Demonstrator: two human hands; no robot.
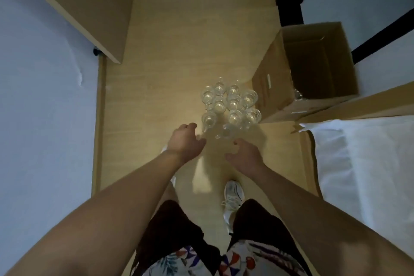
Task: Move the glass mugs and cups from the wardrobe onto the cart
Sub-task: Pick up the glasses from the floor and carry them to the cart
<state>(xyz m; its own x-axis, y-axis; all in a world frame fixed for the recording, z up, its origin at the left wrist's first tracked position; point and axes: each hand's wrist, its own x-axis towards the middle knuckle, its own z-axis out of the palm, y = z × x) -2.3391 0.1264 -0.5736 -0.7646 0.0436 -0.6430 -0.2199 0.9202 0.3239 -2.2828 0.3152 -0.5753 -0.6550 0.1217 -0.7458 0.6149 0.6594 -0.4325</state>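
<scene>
Several clear glass mugs and cups (230, 105) stand clustered on the wooden floor ahead of me. The nearest glass (223, 133) sits between my two hands. My left hand (186, 142) reaches down beside the cluster's near left corner, fingers loosely curled, holding nothing. My right hand (244, 154) hovers just short of the nearest glass with fingers spread and relaxed. Neither hand touches a glass as far as I can tell. No cart is in view.
An open cardboard box (313, 69) stands right of the glasses. A wooden wardrobe door panel (89, 6) hangs at upper left. A white bed (369, 163) lies on the right, a black frame (291, 2) at upper right. My white shoe (233, 197) is below my hands.
</scene>
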